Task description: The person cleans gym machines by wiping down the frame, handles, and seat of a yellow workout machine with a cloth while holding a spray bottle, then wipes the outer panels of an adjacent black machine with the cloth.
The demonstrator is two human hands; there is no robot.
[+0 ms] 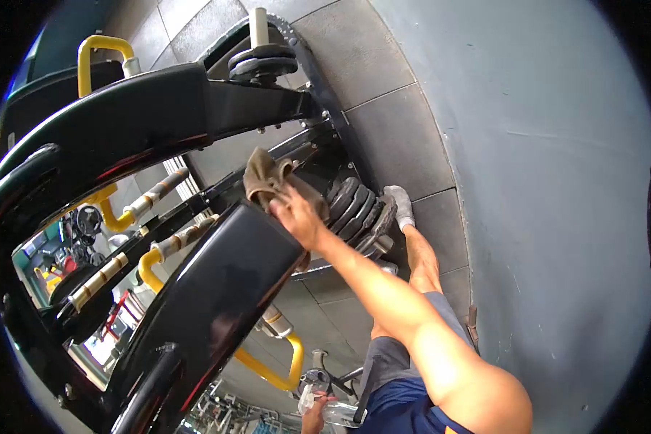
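My right hand (296, 217) presses a brown cloth (267, 177) against the upper end of a glossy black machine beam (224, 267). Its fingers lie over the bunched cloth, and part of the cloth hangs past the beam's edge. Low in the view, beside my shorts, my left hand (315, 415) is wrapped round a clear plastic bottle (340, 412). The bottle's top is too small to make out well.
Several black weight plates (358, 210) sit on a peg near my foot (400, 202). More plates (262, 61) stand on a far post. Yellow handles (293, 362) stick out from the machine. A grey wall (557, 181) runs along the right.
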